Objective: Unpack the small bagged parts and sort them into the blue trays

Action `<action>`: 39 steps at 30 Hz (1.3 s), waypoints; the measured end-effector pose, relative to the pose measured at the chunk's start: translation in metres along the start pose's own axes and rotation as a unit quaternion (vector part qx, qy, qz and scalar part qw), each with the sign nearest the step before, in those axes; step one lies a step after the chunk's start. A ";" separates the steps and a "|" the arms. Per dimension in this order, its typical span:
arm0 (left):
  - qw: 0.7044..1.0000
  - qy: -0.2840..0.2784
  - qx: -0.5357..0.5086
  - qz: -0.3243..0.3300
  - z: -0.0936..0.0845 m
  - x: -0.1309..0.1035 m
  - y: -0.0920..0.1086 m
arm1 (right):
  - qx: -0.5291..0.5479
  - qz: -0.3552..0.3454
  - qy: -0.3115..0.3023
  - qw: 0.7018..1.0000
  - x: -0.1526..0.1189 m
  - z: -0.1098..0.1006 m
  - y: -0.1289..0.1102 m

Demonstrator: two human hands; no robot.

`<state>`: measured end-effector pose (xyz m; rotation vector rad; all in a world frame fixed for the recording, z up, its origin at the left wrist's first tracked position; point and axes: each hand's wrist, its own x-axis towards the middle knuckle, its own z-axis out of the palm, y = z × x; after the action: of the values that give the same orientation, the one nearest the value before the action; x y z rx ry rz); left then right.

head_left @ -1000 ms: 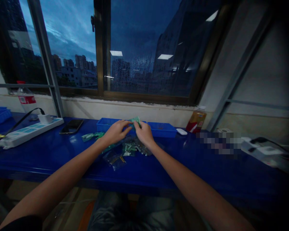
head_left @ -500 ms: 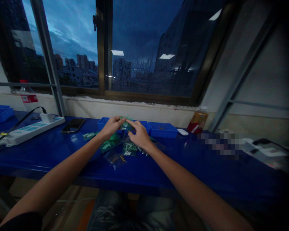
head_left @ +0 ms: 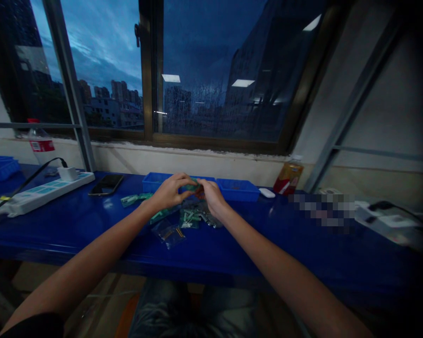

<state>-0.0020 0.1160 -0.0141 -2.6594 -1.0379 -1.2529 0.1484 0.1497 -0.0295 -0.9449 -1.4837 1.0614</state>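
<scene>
Above the pile on the blue table, my left hand (head_left: 172, 190) and my right hand (head_left: 214, 198) grip a small green plastic bag (head_left: 193, 185) between thumbs and fingers. My fingers hide most of it, and its contents do not show clearly. Beneath my hands lie green bags (head_left: 162, 215), partly covered by my left wrist. Close by are a clear bag with pale pieces (head_left: 190, 218) and greyish clear bags (head_left: 208, 218) by my right wrist. Nearer the front edge rests a clear bag with brass-coloured pins (head_left: 169, 233).
Blue trays (head_left: 238, 189) line the back behind my hands. A phone (head_left: 106, 185) and a white power strip (head_left: 45, 195) lie to the left. To the right are a white oval case (head_left: 267, 193) and a drink bottle (head_left: 288, 177). Another bottle (head_left: 40, 143) stands far left.
Both hands have turned and come down slightly to the right with the green bag. Its broad face was visible before; now my fingers cover most of it.
</scene>
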 end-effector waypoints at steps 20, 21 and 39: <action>0.966 0.151 -0.114 -0.174 -0.003 0.003 -0.015 | -0.194 -0.231 -0.009 0.953 -0.008 0.000 -0.004; 0.978 0.143 -0.066 -0.137 -0.004 0.002 -0.012 | -0.149 -0.187 -0.021 0.971 -0.006 0.000 -0.003; 0.901 0.059 -0.246 -0.351 0.004 0.002 -0.024 | -0.364 -0.355 -0.007 0.861 -0.011 -0.004 -0.003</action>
<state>-0.0123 0.1373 -0.0212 -2.5275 -2.0022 -1.9988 0.1538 0.1388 -0.0294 -0.7520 -2.0632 -0.0612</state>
